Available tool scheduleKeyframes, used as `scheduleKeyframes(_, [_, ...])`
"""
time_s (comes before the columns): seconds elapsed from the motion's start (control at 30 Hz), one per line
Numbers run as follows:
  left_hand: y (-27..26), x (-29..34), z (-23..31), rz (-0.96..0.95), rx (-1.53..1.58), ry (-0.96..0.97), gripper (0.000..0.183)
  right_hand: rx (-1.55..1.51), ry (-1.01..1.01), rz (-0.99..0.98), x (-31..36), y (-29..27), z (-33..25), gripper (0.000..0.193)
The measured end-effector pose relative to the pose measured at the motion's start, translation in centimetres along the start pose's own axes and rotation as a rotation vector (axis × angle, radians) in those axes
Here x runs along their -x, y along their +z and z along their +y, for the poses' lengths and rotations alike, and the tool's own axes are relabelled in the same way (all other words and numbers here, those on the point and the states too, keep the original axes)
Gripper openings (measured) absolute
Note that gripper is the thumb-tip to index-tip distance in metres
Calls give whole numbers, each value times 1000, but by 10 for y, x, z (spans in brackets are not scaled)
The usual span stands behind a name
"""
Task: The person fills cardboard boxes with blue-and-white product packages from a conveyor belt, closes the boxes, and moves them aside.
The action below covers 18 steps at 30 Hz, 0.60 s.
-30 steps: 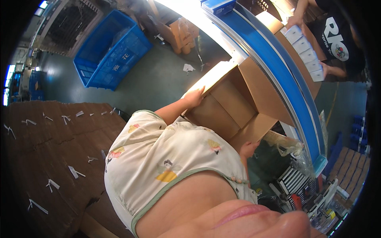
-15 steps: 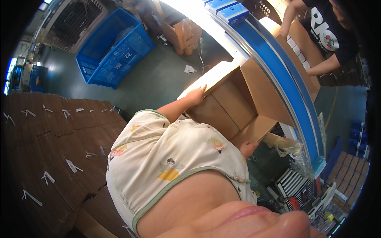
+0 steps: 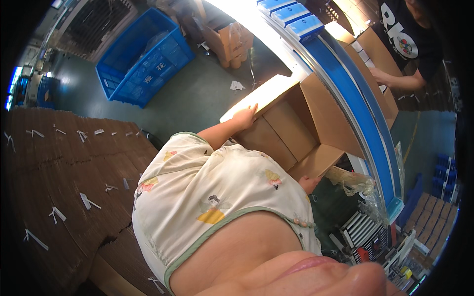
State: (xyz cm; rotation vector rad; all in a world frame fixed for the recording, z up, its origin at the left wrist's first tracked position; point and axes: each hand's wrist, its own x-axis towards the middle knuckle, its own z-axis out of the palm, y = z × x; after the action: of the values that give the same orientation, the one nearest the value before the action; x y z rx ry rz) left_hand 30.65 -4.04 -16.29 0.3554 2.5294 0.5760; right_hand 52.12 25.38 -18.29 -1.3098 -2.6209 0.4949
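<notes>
An open cardboard box [image 3: 291, 129] stands in front of my body, its inside bare and its flaps spread outward. With my left hand [image 3: 244, 118] I hold the brightly lit left flap, fingers over its edge. My right hand [image 3: 309, 184] grips the near right flap by its outer corner; part of that hand is hidden behind the flap and my shirt. The far flap of the box leans against the edge of a blue conveyor belt [image 3: 353, 79].
Several small blue-and-white boxes [image 3: 303, 27] sit on the conveyor. Across it, a co-worker's hand [image 3: 380, 77] is at another carton [image 3: 382, 54] holding white boxes. Flattened cardboard stacks [image 3: 64, 167] rise at left. A blue crate [image 3: 143, 64] stands on the floor. A roller rack [image 3: 363, 229] is at lower right.
The small blue-and-white boxes have shifted along the conveyor toward me. Across the belt, the co-worker's arms have moved. Both my hands and the open box stay nearly still.
</notes>
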Motion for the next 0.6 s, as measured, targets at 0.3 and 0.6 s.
scheduleKeyframes(0.3, [1,0,0,16,-1,-24,62,12,-50,-4,3,-23,-25,63])
scheduleKeyframes(0.6, [2,-2,0,9,-1,-22,61,-58,-82,-39,0,-16,-12,62])
